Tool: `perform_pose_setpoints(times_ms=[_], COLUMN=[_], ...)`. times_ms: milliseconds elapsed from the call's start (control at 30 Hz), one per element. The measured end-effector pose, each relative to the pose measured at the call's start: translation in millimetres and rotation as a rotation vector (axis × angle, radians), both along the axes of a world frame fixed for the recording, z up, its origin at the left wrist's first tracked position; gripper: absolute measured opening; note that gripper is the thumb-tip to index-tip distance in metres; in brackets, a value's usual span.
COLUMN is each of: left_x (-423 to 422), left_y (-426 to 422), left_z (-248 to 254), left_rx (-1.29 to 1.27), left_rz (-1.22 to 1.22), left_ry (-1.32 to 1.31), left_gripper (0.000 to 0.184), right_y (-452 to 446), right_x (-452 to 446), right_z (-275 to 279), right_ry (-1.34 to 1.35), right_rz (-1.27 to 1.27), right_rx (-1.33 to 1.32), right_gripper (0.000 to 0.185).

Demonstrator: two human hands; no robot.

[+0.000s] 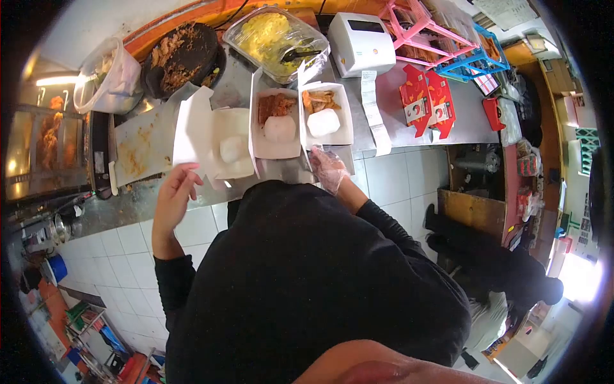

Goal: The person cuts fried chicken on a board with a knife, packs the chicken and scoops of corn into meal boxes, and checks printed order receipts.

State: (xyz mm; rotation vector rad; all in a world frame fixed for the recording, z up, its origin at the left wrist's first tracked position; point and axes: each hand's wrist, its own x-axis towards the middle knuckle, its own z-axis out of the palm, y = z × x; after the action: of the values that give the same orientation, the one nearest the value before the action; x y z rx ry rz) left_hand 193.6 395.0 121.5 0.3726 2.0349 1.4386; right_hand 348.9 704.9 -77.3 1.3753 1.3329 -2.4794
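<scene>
Three white cardboard boxes stand side by side on the steel counter. The left box (195, 131) holds a white rounded mound, seemingly rice. In the middle box (275, 151) are a reddish-brown piece of food and a white mound. Browned pieces and a white mound (323, 123) lie in the right box (345, 115). My bare left hand (177, 190) is raised beside the left box's lid, fingers apart, holding nothing. My right hand (328, 169), in a clear plastic glove, is at the right box's near edge; its fingers are partly hidden, and its grip is unclear.
Behind the boxes are a black pan (181, 57), a tray of yellow food (272, 38) and a white printer (362, 45) with a long receipt (373, 109). Red cartons (427, 102) lie at right, near pink and blue racks. A person in black (492, 262) is at the right.
</scene>
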Motion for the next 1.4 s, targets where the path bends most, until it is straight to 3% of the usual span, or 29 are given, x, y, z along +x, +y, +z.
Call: perform_pose_setpoints(times_ms=[133, 200, 300, 400, 500, 567, 633, 700, 767, 800, 833, 900, 933, 1000, 1033, 1067, 1100, 1167, 1200, 1267, 1300, 1333, 1367, 1400], left_x=[15.1, 20.6, 23.6, 21.5, 19.8, 19.5, 20.0, 22.2, 23.5, 23.1, 22.3, 21.9, 22.0, 19.0, 17.6, 15.8, 14.2, 11.3, 10.9, 9.3, 7.6, 4.8, 1.8, -0.4], left_y=[3.6, 6.9, 4.3, -1.4, -6.0, -10.9, -15.9, -18.1, -19.2, -19.6, -20.8, -23.4, -24.1, -25.2, -25.9, -26.1, -26.4, -27.7, -29.1, -32.5, -35.6, -41.8, -49.5, -56.1], left_z=[-19.0, -19.8, -26.7, -27.5, -24.2, -27.7, -30.4, -32.1, -33.0, -33.5, -34.9, -38.9, -39.5, -39.5, -38.6, -37.5, -37.6, -42.0, -43.8, -38.9, -36.9, -37.3, -38.6, -39.6], left_rx=[-0.011, -0.03, -0.067, -0.074, -0.083, -0.086, -0.095, -0.105, -0.115, -0.124, -0.121, -0.083, -0.081, -0.074, -0.074, -0.09, -0.105, -0.082, -0.06, -0.082, -0.106, -0.103, -0.091, -0.079], left_rz=[-0.058, -0.083, -0.103, -0.091, -0.058, -0.04, -0.029, -0.024, -0.019, -0.018, -0.014, -0.008, 0.007, -0.005, 0.004, -0.003, -0.013, -0.011, -0.014, -0.033, -0.048, -0.05, -0.034, -0.02], left_ry=[-0.027, -0.021, -0.035, -0.009, 0.02, 0.02, 0.012, 0.012, -0.001, -0.003, -0.004, -0.022, -0.024, -0.015, -0.016, -0.008, -0.001, -0.006, -0.009, -0.01, -0.009, -0.009, -0.022, -0.038], left_gripper=[0.026, 0.027, 0.029, 0.03, 0.03, 0.03, 0.029, 0.03, 0.03, 0.03, 0.03, 0.031, 0.031, 0.031, 0.031, 0.031, 0.031, 0.031, 0.031, 0.032, 0.032, 0.032, 0.032, 0.031], right_y=[-6.3, -6.2, -0.6, 6.4, 18.3, 20.9, 13.3, 15.5, 19.0, 19.2, 20.7, 27.9, 27.6, 44.3, 33.0, 32.6, 30.1, 28.5, 34.8, 41.1, 94.4, 81.4, 92.8, 63.0], right_x=[-1.2, -1.4, -6.1, -8.1, -6.3, -6.8, -12.1, -9.0, -7.2, -11.1, -8.2, -2.8, -2.8, 5.9, -6.6, -8.9, -11.2, -9.2, -1.6, -11.7, 4.3, -1.7, -5.0, -23.5], right_z=[38.1, 42.6, 11.5, 35.8, 10.2, -9.1, -3.2, 1.1, -3.7, 25.9, 23.3, 11.2, 6.9, -58.7, -25.6, 17.1, 32.1, 43.0, 31.8, 70.5, -4.3, 43.4, 52.3, 129.1], right_ry=[-0.003, -0.077, -0.221, -0.281, -0.312, -0.246, -0.162, -0.197, -0.129, -0.25, -0.251, 0.05, 0.0, 0.0, -0.007, -0.308, -0.306, -0.117, 0.007, -0.324, -0.104, 0.05, 0.4, 0.071], right_rz=[-0.049, 0.113, 0.143, 0.261, 0.37, 0.369, 0.289, 0.352, 0.433, 0.539, 0.543, 0.654, 0.639, 0.629, 0.606, 1.007, 1.012, 0.12, -0.019, 0.409, 0.879, 0.374, -0.019, 0.108], right_rx=[0.108, 0.406, 0.627, 0.638, 0.765, 0.703, 0.841, 0.807, 0.96, 0.898, 0.901, 1.138, 1.011, 1.025, 1.043, 1.33, 1.334, 0.09, -0.167, 0.41, 1.161, 0.982, 0.429, 0.97], right_gripper=[0.03, 0.03, 0.03, 0.033, 0.037, 0.036, 0.036, 0.034, 0.036, 0.036, 0.036, 0.034, 0.032, 0.028, 0.026, 0.014, 0.014, 0.019, 0.024, 0.024, 0.025, 0.024, 0.023, 0.024])
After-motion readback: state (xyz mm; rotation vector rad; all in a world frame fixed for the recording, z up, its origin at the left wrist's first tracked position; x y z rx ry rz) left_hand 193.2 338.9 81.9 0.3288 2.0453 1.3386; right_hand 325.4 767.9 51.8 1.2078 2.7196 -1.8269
